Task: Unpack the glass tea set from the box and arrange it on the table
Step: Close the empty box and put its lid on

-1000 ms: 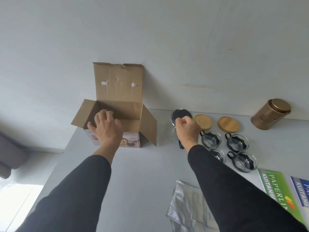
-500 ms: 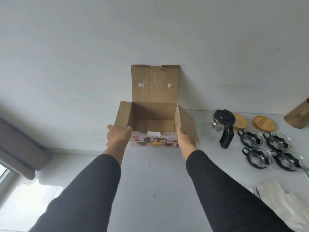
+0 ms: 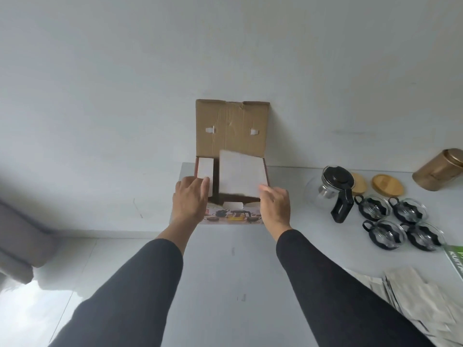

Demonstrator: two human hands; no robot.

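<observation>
The cardboard box point(image 3: 232, 126) stands at the table's far edge against the wall, its back lid upright. Both white-faced side flaps are folded in over the opening. My left hand point(image 3: 191, 199) holds the narrow left flap point(image 3: 204, 170) by its near end. My right hand point(image 3: 275, 205) has its fingertips on the near corner of the wide right flap point(image 3: 241, 172). To the right of the box stands the glass teapot point(image 3: 332, 190) with a black lid and handle. Several glass cups point(image 3: 390, 221) in black holders sit beside the teapot.
Two round wooden lids point(image 3: 387, 184) lie behind the cups, with a gold tin point(image 3: 438, 170) on its side at the far right. A green leaflet point(image 3: 454, 259) and silver foil bags point(image 3: 413, 304) lie at the near right. The table's left edge point(image 3: 172, 216) runs past the box.
My right hand let go of the teapot and both hands took the box's side flaps. The flaps, spread outward half a second ago, are now folded inward over the opening.
</observation>
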